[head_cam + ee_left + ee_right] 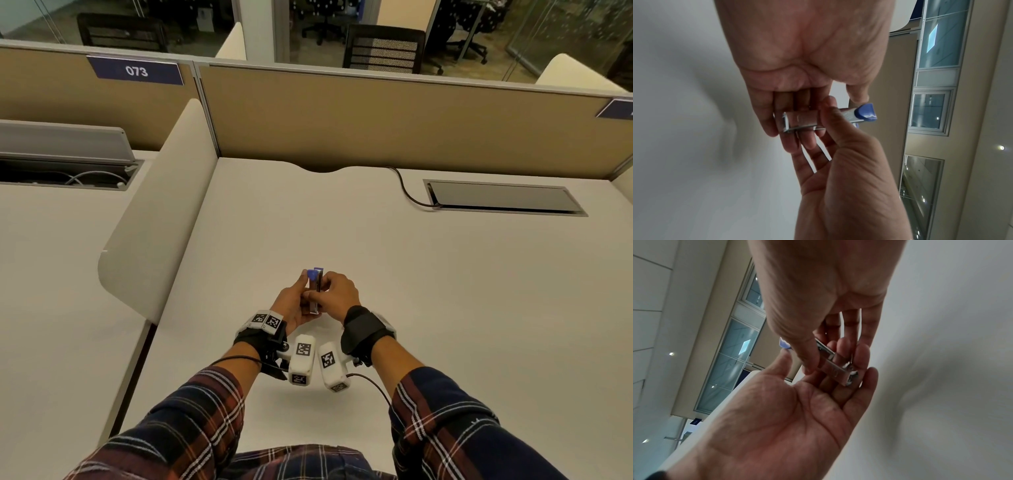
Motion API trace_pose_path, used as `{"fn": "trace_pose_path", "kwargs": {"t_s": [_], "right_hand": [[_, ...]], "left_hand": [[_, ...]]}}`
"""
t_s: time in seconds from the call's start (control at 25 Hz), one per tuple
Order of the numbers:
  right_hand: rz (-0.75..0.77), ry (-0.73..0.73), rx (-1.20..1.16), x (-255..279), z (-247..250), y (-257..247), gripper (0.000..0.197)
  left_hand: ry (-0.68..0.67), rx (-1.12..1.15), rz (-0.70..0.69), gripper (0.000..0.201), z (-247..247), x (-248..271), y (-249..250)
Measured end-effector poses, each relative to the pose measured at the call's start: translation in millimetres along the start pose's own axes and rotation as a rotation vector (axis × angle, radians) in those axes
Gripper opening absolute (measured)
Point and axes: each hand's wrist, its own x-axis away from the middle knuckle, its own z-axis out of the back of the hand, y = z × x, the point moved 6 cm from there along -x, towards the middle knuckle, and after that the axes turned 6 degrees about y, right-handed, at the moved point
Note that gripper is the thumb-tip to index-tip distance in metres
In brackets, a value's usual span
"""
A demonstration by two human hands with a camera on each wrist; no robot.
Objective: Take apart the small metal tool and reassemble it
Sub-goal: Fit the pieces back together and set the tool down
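Note:
The small metal tool (315,291) is a short silver bar with a blue plastic end (313,274). Both hands hold it upright above the white desk (376,274), close to my body. My left hand (297,301) cradles the silver body (801,120) on its fingers, and its thumb presses the blue end (866,113). My right hand (339,294) pinches the middle of the bar between thumb and fingers. In the right wrist view the right hand (818,331) lays its thumb on the metal bar (830,363), and the left hand (818,378) lies under it. The far side of the tool is hidden.
A closed cable hatch (503,197) with a black cable (406,188) sits at the desk's back right. A rounded cream divider (161,212) borders the desk on the left. A tan partition (394,120) closes the back. White camera modules (303,359) hang under both wrists.

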Motion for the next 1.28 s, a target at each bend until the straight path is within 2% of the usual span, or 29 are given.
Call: {"fn": "trace_pose_path", "kwargs": {"t_s": [0.2, 0.36, 0.56, 0.76, 0.92, 1.08, 1.28], "right_hand": [[-0.003, 0.006, 0.042, 0.5, -1.8, -2.8, 0.034], [0.013, 0.007, 0.073, 2.4, -2.2, -7.3, 0.037], [0.015, -0.006, 0.098, 2.4, -4.9, -10.0, 0.038], [0.045, -0.041, 0.069, -3.3, -5.0, -11.4, 0.031], [0.035, -0.04, 0.049, -9.7, 2.5, -1.1, 0.027], [-0.002, -0.015, 0.128, -18.7, 13.8, 11.6, 0.034], [-0.061, 0.012, 0.316, -23.7, 21.0, 28.6, 0.038]], "left_hand": [[0.002, -0.012, 0.029, 0.076, -0.3, -1.3, 1.9], [0.007, -0.025, 0.031, 0.063, 1.1, 3.4, 7.0], [0.007, -0.036, 0.034, 0.067, 2.5, 8.5, 10.9], [0.038, -0.11, 0.009, 0.066, 4.6, 8.6, 18.8], [0.094, -0.383, -0.061, 0.064, 10.4, 5.8, 33.3], [0.2, -0.815, -0.268, 0.056, 24.1, 7.5, 50.9], [0.158, -1.103, -0.346, 0.065, 37.4, 4.5, 36.1]]}}
